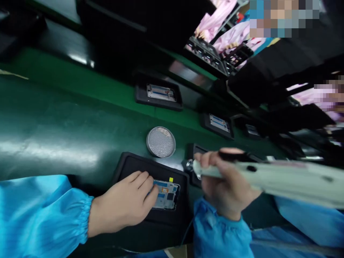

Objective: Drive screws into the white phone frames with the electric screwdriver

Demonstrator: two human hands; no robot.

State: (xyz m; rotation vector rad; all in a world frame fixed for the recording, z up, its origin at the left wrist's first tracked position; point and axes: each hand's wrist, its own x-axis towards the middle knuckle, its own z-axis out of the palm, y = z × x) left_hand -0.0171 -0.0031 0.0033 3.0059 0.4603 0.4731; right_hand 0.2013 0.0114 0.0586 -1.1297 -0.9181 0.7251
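Note:
My left hand (129, 197) rests over the left end of an opened phone frame (168, 197), its fingers close together and bent onto it. That end of the frame is hidden under the fingers. The frame shows blue and silver parts, with a small yellow tab at its upper edge, and lies in a black tray (153, 165). My right hand (225, 182) is wrapped round a pale green electric screwdriver (285, 179), held nearly level. Its tip points left, above and to the right of the frame, apart from it. The screwdriver is blurred.
A round grey dish (161, 142) with a dimpled surface stands behind the tray. Further black trays with phone frames (161, 93) (219, 123) sit along the green bench (67, 118). Another dark tray (197, 148) is partly behind my right hand. People in pink work at the far side.

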